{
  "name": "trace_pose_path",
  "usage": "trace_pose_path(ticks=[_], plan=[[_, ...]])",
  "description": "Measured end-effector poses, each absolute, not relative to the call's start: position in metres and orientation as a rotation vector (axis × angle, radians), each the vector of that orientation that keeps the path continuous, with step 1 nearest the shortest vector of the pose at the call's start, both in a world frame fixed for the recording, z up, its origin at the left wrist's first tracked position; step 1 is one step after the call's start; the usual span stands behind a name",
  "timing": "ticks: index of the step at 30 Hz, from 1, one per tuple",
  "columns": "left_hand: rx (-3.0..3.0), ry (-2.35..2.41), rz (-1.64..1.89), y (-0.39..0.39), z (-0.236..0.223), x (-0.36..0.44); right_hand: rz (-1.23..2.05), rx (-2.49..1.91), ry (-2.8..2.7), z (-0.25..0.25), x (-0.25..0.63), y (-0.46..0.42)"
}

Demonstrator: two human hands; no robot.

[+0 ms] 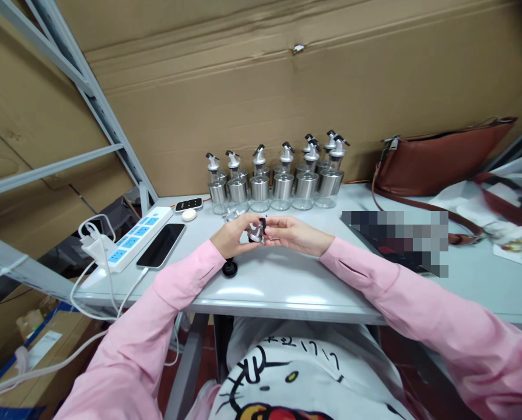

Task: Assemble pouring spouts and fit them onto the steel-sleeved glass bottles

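Note:
Both hands meet over the middle of the grey table. My left hand is closed round a small silver pourer cap. My right hand pinches the black spout part on top of that same cap. A black round piece lies on the table just under my left wrist. Behind the hands stands a row of several glass bottles with steel sleeves and pourer tops. A clear glass part lies in front of the row, close to my left hand.
A white power strip with a plugged charger, a black phone, a small black device and a white oval object lie at the left. A brown bag and white plastic wrapping sit at the right. Cardboard backs the table.

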State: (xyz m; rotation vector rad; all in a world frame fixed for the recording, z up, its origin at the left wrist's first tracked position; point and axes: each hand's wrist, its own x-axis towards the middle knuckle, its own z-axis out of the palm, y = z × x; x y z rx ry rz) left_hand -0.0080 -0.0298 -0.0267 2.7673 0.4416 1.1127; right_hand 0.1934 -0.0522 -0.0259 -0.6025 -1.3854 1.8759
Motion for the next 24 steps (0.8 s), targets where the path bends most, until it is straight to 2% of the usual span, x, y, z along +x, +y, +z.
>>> trace_pose_path(ticks=[24], plan=[[2.807, 0.406, 1.179, -0.0280, -0.0269, -0.0093, 1.908, -0.544, -1.384, -0.0272, 0.1968, -0.0495]])
